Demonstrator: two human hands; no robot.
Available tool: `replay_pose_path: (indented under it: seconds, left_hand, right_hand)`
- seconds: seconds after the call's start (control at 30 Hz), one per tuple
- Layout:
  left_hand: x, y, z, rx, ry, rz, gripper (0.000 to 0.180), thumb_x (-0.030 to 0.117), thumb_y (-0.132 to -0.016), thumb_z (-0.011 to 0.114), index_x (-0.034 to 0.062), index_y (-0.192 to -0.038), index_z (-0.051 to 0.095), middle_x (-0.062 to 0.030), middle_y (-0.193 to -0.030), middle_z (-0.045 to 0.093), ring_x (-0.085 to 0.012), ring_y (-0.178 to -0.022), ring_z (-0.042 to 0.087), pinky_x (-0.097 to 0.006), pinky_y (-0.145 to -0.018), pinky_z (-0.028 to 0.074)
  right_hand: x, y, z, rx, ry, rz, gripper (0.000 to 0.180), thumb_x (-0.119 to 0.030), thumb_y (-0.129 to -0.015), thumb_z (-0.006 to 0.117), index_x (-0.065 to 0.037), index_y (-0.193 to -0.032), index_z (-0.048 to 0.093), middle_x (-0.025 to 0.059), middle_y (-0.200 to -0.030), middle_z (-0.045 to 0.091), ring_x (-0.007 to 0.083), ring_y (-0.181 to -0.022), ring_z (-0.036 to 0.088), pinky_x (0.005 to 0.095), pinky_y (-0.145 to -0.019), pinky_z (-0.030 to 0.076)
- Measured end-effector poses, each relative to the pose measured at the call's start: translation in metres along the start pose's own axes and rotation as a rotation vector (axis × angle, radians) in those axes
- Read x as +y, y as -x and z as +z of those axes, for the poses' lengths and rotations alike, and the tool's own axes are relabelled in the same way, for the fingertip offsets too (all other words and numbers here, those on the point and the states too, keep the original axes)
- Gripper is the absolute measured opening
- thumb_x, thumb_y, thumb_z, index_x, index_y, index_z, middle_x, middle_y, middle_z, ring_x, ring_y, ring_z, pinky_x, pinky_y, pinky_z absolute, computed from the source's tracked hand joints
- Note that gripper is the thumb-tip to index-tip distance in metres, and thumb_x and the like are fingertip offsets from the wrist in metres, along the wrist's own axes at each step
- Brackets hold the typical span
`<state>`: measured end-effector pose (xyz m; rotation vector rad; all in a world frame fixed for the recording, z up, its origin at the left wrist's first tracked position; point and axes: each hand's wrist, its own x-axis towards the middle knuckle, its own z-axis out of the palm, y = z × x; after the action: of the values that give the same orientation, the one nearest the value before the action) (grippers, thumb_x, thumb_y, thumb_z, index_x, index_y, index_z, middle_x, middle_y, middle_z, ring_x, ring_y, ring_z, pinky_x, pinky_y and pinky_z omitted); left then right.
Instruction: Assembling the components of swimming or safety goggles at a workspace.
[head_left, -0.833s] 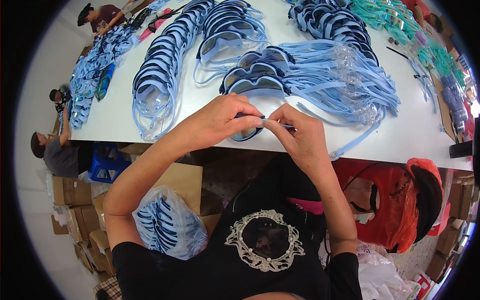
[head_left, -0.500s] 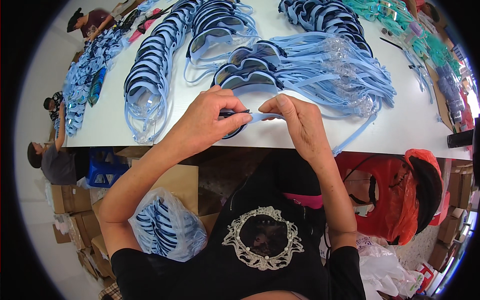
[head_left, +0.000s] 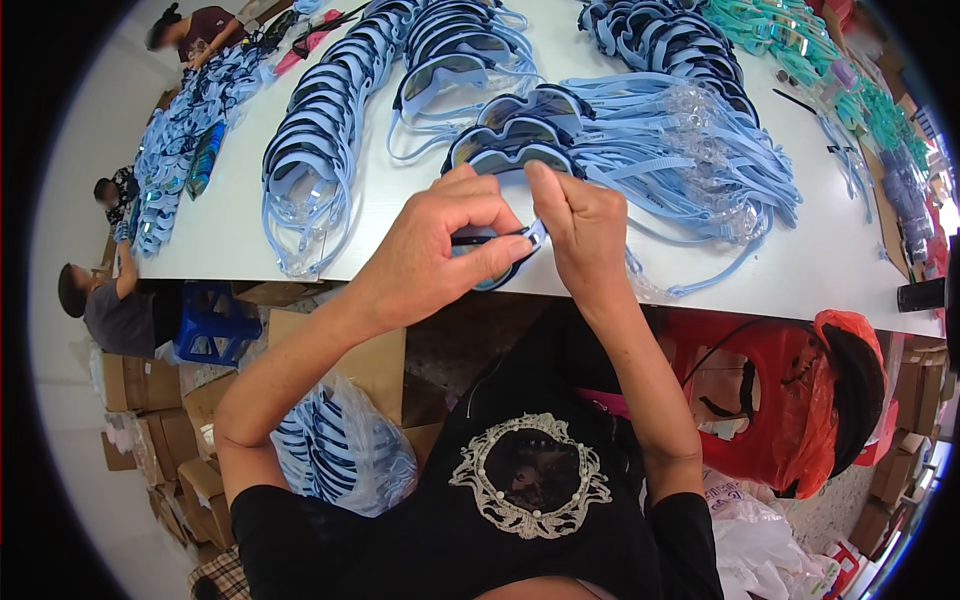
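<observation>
My left hand (head_left: 440,245) pinches a pair of swim goggles (head_left: 493,278) at the table's front edge. Its dark frame and shiny lens show below my fingers; the rest is covered by the hand. Closed close beside it, my right hand (head_left: 588,230) grips the light blue strap (head_left: 539,235), a short piece of which shows between the two hands. Just beyond my hands lie several blue goggles (head_left: 515,160) in an overlapping row, their light blue straps (head_left: 650,150) and clear buckles spread to the right.
Long rows of blue goggles (head_left: 315,140) cover the white table (head_left: 390,225). Green goggles (head_left: 775,35) are heaped at far right. A red stool (head_left: 690,350) and a plastic bag of goggles (head_left: 335,450) are below the table. Other people (head_left: 110,315) work along the left side.
My right hand has turned and closed more tightly on the strap, drawing nearer my left hand. The goggles have tilted, showing more lens. The whole view has shifted slightly.
</observation>
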<state>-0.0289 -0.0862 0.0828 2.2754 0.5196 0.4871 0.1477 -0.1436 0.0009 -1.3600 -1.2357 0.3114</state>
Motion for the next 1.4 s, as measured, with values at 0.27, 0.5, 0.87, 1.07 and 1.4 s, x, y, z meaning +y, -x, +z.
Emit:
replay_pose_path:
  seconds: [0.27,0.5,0.87,1.07,1.4]
  left_hand:
    - [-0.050,0.020,0.013,0.336,0.408,-0.220,0.054,0.037,-0.110,0.053,0.0004,-0.150,0.052,-0.0099,-0.146,0.059,-0.0214,-0.134,0.055,-0.037,-0.118,0.036]
    - [-0.061,0.033,-0.009,0.389,1.327,-0.460,0.063,0.043,-0.112,0.051,0.0040,-0.160,0.038,-0.0115,-0.140,0.064,-0.0203,-0.125,0.064,-0.040,-0.109,0.050]
    - [-0.154,0.083,-0.152,0.727,1.368,-0.270,0.042,0.031,-0.109,0.062,0.0095,-0.144,0.061,-0.0104,-0.148,0.063,-0.0264,-0.138,0.058,-0.050,-0.120,0.042]
    - [-0.196,0.130,-0.171,0.633,1.391,-0.232,0.032,0.029,-0.109,0.060,0.0112,-0.135,0.066,-0.0065,-0.136,0.069,-0.0242,-0.127,0.063,-0.044,-0.114,0.047]
    - [-0.033,0.057,-0.046,0.112,0.406,-0.375,0.017,0.009,-0.095,0.065,-0.0028,-0.100,0.075,-0.0017,-0.096,0.064,-0.0115,-0.093,0.059,-0.028,-0.089,0.045]
  right_hand:
    - [-0.022,0.025,-0.042,-0.376,-0.638,0.270,0.030,-0.025,-0.105,0.068,0.001,-0.093,0.076,-0.0033,-0.076,0.061,0.0044,-0.069,0.046,0.0240,-0.061,0.035]
    - [-0.031,0.029,-0.028,-0.446,-0.413,0.077,0.018,-0.008,-0.095,0.073,0.002,-0.110,0.077,0.0089,-0.088,0.074,0.0144,-0.076,0.065,0.0283,-0.071,0.050]
    - [0.006,0.019,-0.116,-0.536,0.155,0.252,0.027,-0.017,-0.095,0.074,-0.008,-0.120,0.079,0.0152,-0.086,0.076,0.0219,-0.071,0.071,0.0358,-0.067,0.054]
    - [0.054,0.037,-0.194,-0.170,0.016,0.335,0.015,-0.010,-0.096,0.075,0.001,-0.103,0.081,0.0047,-0.082,0.074,0.0094,-0.069,0.062,0.0253,-0.063,0.049]
    - [0.000,0.031,-0.098,-0.078,-0.896,0.198,0.008,-0.007,-0.100,0.065,-0.002,-0.094,0.067,0.0029,-0.084,0.068,0.0138,-0.080,0.064,0.0342,-0.081,0.054]
